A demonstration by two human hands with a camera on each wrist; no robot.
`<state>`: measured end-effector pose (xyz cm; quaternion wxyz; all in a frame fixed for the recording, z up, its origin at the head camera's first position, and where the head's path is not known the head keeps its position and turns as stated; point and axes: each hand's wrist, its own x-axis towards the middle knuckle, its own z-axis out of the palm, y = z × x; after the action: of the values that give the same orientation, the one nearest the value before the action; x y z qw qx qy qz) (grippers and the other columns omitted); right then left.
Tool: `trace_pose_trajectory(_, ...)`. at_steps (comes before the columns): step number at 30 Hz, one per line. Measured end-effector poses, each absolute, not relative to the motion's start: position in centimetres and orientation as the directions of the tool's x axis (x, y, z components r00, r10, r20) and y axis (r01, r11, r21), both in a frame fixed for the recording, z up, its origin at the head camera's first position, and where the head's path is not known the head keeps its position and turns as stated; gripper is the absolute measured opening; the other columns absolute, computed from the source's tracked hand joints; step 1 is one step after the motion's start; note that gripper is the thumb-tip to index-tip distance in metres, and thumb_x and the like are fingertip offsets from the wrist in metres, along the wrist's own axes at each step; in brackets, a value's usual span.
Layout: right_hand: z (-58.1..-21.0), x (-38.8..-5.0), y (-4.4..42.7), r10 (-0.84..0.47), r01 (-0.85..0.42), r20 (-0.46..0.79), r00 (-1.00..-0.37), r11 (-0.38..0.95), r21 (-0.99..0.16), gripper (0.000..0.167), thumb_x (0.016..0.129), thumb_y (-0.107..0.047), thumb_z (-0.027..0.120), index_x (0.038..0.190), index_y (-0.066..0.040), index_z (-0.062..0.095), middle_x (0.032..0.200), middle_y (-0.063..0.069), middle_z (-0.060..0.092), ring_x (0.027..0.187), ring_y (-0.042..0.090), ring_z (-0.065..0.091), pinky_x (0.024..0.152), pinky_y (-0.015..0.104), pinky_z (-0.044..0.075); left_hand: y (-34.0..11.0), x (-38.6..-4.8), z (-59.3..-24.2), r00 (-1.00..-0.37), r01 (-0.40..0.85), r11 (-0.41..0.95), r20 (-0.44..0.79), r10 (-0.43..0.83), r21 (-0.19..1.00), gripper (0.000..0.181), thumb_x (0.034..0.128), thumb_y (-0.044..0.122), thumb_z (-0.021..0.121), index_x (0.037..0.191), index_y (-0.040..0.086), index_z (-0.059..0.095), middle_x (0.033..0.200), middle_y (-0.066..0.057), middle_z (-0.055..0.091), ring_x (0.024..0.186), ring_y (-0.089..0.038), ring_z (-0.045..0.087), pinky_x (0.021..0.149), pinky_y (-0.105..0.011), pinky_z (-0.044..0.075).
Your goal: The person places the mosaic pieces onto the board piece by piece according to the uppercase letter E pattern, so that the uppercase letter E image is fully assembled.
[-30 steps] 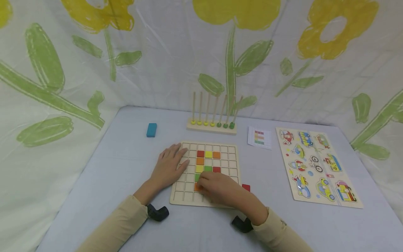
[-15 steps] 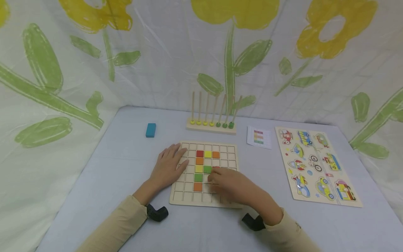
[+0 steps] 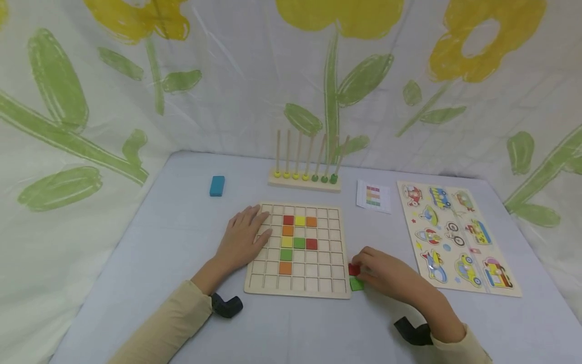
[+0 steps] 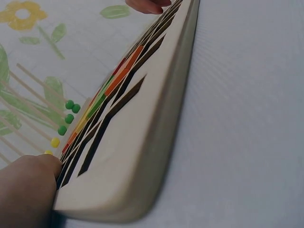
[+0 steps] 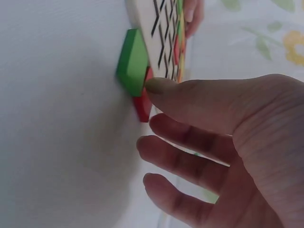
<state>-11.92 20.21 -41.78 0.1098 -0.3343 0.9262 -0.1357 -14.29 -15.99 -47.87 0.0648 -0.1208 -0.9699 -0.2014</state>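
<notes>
A wooden grid board (image 3: 337, 259) lies on the table, holding several coloured square tiles: a red one (image 3: 311, 244), plus more red, yellow, orange and green. My left hand (image 3: 241, 238) rests with spread fingers on the board's left edge. Just off the right edge are a loose red tile (image 3: 353, 269) and a green tile (image 3: 356, 284). My right hand (image 3: 386, 273) is at the red tile, index finger and thumb beside it. In the right wrist view the thumb (image 5: 190, 97) overlaps the red tile, and the fingers are loosely bent and apart; no grip shows.
Behind the board stands a peg rack (image 3: 304, 183) with yellow and green beads. A blue block (image 3: 217, 186) lies at the back left. To the right are a printed pattern card (image 3: 374, 197) and a vehicle puzzle board (image 3: 459, 240). A flower-patterned curtain (image 3: 227, 91) closes off the back.
My right hand has left the board and moved right to the loose tiles, uncovering the red tile and cells at the board's lower right. The left hand stays put.
</notes>
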Motion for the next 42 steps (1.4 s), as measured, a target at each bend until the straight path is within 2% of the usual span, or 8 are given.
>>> trace_pose_trajectory(7, -42.1, -12.0, 20.6, -0.666, -0.615, -0.059, -0.744, 0.716, -0.330, 0.019, 0.089, -0.012, 0.066, 0.107, -0.017, 0.064, 0.104, -0.010, 0.059, 0.085, 0.002, 0.056, 0.076, 0.023, 0.052, -16.0, -14.4, -47.9, -0.961, 0.264, 0.887, 0.178, 0.210, 0.379, 0.056, 0.0981, 0.048, 0.042, 0.144, 0.016, 0.042, 0.155, -0.011, 0.030, 0.144, -0.029, 0.022, 0.115, -0.052, 0.018)
trace_pose_trajectory(15, -42.6, -12.4, 20.8, -0.653, -0.618, -0.027, -0.757, 0.729, -0.295, 0.023, 0.085, -0.011, 0.071, 0.106, -0.018, 0.064, 0.103, -0.011, 0.060, 0.088, 0.004, 0.057, 0.078, 0.026, 0.053, -16.0, -14.4, -48.2, -0.963, 0.257, 0.889, 0.177, 0.202, 0.380, 0.056, 0.0981, 0.048, 0.042, 0.144, 0.017, 0.042, 0.155, -0.010, 0.030, 0.145, -0.029, 0.022, 0.115, -0.051, 0.018)
trace_pose_trajectory(32, -42.3, -12.6, 20.1, -0.624, -0.592, 0.027, -0.781, 0.726, -0.349, 0.022, 0.088, -0.019, 0.070, 0.108, -0.020, 0.060, 0.106, -0.014, 0.057, 0.091, 0.002, 0.057, 0.079, 0.021, 0.053, -16.1, -14.5, -48.4, -0.961, 0.261, 0.891, 0.188, 0.203, 0.372, 0.056, 0.0978, 0.049, 0.042, 0.144, 0.018, 0.042, 0.154, -0.010, 0.031, 0.144, -0.028, 0.023, 0.115, -0.051, 0.019)
trace_pose_trajectory(36, -42.0, -12.6, 18.6, -0.636, -0.597, 0.006, -0.772, 0.721, -0.351, 0.021, 0.089, -0.022, 0.069, 0.109, -0.021, 0.060, 0.107, -0.015, 0.056, 0.089, 0.000, 0.055, 0.078, 0.020, 0.053, -16.1, -14.4, -48.3, -0.961, 0.262, 0.890, 0.190, 0.203, 0.373, 0.056, 0.0976, 0.049, 0.043, 0.144, 0.018, 0.043, 0.154, -0.010, 0.031, 0.144, -0.029, 0.023, 0.115, -0.052, 0.019)
trace_pose_trajectory(42, -41.8, -12.4, 15.7, -0.696, -0.654, 0.000, -0.718, 0.674, -0.344, 0.019, 0.090, -0.026, 0.067, 0.107, -0.020, 0.061, 0.102, -0.013, 0.057, 0.079, 0.000, 0.052, 0.071, 0.019, 0.051, -16.0, -14.4, -48.3, -0.963, 0.255, 0.891, 0.182, 0.199, 0.376, 0.055, 0.0979, 0.048, 0.042, 0.144, 0.017, 0.042, 0.155, -0.010, 0.031, 0.144, -0.029, 0.022, 0.115, -0.052, 0.018)
